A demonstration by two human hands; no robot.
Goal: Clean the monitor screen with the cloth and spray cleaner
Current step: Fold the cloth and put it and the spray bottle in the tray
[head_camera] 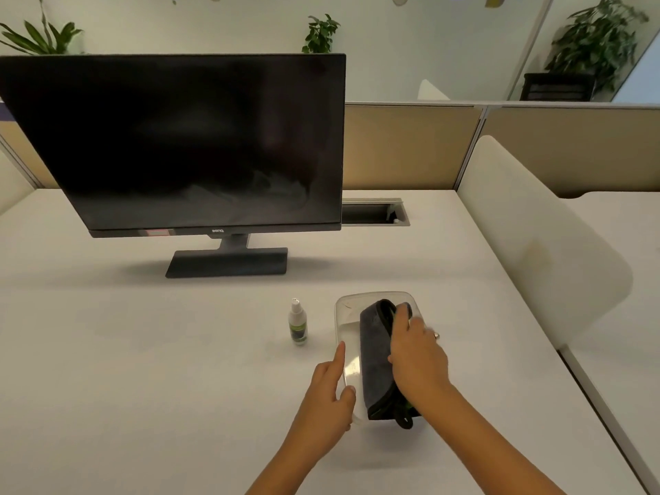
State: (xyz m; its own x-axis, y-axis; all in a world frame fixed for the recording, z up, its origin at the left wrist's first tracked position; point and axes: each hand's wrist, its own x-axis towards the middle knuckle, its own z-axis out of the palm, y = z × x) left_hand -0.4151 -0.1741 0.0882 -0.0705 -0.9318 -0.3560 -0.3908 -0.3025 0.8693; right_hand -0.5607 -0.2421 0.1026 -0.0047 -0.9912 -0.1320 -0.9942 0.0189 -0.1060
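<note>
Setting: white office desk point(143, 351) with tan cubicle partitions point(403, 148) behind it and a cream side divider point(528, 244) on the right.
Left hand: the left hand point(330, 394) steadies the near left rim of 1 clear rectangular plastic tray point(344, 309); index finger lies straight along the tray's edge, thumb hooks over the rim, other fingers loosely curled.
Right hand: the right hand point(416, 359) grips 1 folded dark grey microfibre cloth with a black-and-green edge point(373, 351), fingers curled over its far end; a ring point(436, 335) shows on 1 finger.
Cloth position: it lies in the tray, near end hanging over the front rim; whether it is slightly lifted I cannot tell.
Spray: 1 small white spray bottle with a green-and-black label point(298, 325) stands upright just left of the tray, untouched.
Monitor: 1 black flat-screen monitor on a dark rectangular stand point(185, 137) stands well behind, screen dark with faint smears low down.
Surroundings: 3 green potted plants point(321, 33) behind the partitions; 1 metal cable hatch point(371, 212) beside the monitor's right edge.
</note>
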